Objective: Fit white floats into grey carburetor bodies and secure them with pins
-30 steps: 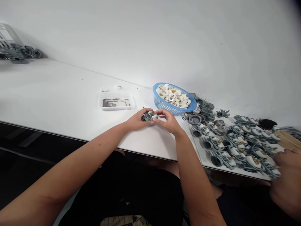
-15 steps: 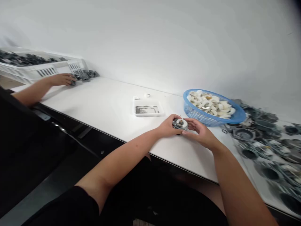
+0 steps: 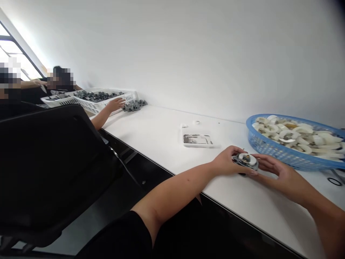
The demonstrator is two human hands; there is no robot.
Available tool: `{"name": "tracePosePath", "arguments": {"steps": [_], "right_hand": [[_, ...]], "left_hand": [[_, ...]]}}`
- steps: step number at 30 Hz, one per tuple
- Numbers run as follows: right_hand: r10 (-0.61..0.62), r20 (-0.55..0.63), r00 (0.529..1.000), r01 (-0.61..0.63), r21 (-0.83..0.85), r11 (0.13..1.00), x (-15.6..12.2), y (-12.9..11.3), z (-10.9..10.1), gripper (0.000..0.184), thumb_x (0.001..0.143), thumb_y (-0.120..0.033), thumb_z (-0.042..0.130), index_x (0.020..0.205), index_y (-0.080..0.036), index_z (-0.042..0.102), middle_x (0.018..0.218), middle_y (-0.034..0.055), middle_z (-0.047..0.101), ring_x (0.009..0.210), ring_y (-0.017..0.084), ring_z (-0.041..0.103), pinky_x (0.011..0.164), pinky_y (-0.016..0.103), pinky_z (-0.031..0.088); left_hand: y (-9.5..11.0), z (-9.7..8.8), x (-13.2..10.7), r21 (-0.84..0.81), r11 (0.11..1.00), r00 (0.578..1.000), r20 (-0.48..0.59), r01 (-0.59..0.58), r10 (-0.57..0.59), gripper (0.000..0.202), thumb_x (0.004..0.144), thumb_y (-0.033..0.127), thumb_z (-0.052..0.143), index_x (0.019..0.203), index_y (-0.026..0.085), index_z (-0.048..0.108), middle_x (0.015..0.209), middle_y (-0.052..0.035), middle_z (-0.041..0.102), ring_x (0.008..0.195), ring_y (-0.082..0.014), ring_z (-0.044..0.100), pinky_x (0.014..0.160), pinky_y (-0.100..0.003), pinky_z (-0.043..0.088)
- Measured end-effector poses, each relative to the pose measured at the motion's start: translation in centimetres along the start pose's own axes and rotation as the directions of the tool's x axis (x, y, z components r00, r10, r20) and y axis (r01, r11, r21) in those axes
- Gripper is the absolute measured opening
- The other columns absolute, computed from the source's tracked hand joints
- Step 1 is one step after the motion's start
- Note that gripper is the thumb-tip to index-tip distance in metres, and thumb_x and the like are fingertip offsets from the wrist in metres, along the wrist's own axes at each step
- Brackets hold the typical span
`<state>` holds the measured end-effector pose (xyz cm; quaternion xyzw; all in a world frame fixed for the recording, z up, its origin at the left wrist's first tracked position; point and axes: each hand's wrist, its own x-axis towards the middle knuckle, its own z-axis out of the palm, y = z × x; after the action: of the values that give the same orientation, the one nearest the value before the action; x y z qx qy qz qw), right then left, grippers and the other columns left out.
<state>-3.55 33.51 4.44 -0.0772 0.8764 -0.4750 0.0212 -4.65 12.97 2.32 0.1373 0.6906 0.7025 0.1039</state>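
Note:
My left hand is closed round the side of a small round grey part with a white disc on top. A brass-coloured bit sits in the middle of the disc. From the other side, my right hand curves its fingers against the same part, thumb at its lower edge. Both hands are just over the white table. Beyond them, a blue basket holds many white curved pieces. A shallow white tray with small dark metal bits lies further left.
A co-worker's hand reaches near grey parts beside white crates at the far left. Other people sit behind. A black chair back stands at the left. A black ring lies at right.
The view has swung left, so things appear further right. Both hands still hold the round part. The co-worker's hand has come off the grey part it was touching.

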Motion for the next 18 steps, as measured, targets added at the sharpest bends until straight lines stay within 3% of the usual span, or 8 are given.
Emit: {"name": "tracePosePath", "arguments": {"steps": [5, 8, 13, 18], "right_hand": [[0.006, -0.009, 1.0, -0.006, -0.07, 0.997, 2.1, 2.8, -0.3, 0.07, 0.05, -0.065, 0.088, 0.115, -0.053, 0.065, 0.134, 0.0127, 0.064, 0.131, 0.044, 0.053, 0.094, 0.063, 0.047], [-0.012, 0.017, 1.0, 0.014, -0.113, 0.994, 2.8, 4.1, -0.2, 0.084, 0.046, -0.065, 0.089, 0.124, -0.048, 0.06, 0.137, 0.0114, 0.063, 0.133, 0.044, 0.052, 0.097, 0.06, 0.049], [-0.015, 0.02, 1.0, 0.02, -0.258, 0.966, 3.3, 5.4, 0.0, 0.088, 0.059, -0.074, 0.079, 0.136, -0.043, 0.05, 0.139, 0.0062, 0.062, 0.132, 0.039, 0.055, 0.097, 0.056, 0.054], [-0.141, -0.03, 0.989, 0.124, -0.325, 0.937, 3.6, 6.3, 0.3, 0.077, 0.067, -0.074, 0.073, 0.135, -0.042, 0.052, 0.13, 0.0054, 0.068, 0.119, 0.035, 0.066, 0.079, 0.041, 0.062]], "left_hand": [[-0.1, -0.2, 0.2, 0.017, 0.999, 0.999, 0.013, 0.031, -0.031, 0.08, 0.042, 0.026, 0.098, 0.111, 0.027, 0.058, 0.122, -0.0084, 0.065, 0.116, -0.0298, 0.062, 0.101, -0.046, 0.05], [0.1, -0.3, 0.0, 0.039, 0.999, 1.0, 0.01, 0.027, -0.027, 0.079, 0.046, 0.028, 0.096, 0.115, 0.028, 0.059, 0.123, -0.0065, 0.064, 0.117, -0.0301, 0.062, 0.103, -0.047, 0.05], [0.9, -0.4, -0.8, 0.048, 0.998, 0.999, 0.01, 0.036, -0.037, 0.081, 0.05, 0.03, 0.093, 0.123, 0.027, 0.057, 0.127, -0.0048, 0.062, 0.122, -0.0298, 0.059, 0.107, -0.046, 0.048], [1.0, -0.3, -0.9, 0.045, 0.999, 1.0, 0.003, 0.009, -0.009, 0.084, 0.052, 0.028, 0.092, 0.128, 0.028, 0.057, 0.138, -0.0056, 0.059, 0.127, -0.029, 0.057, 0.111, -0.045, 0.047]]}}
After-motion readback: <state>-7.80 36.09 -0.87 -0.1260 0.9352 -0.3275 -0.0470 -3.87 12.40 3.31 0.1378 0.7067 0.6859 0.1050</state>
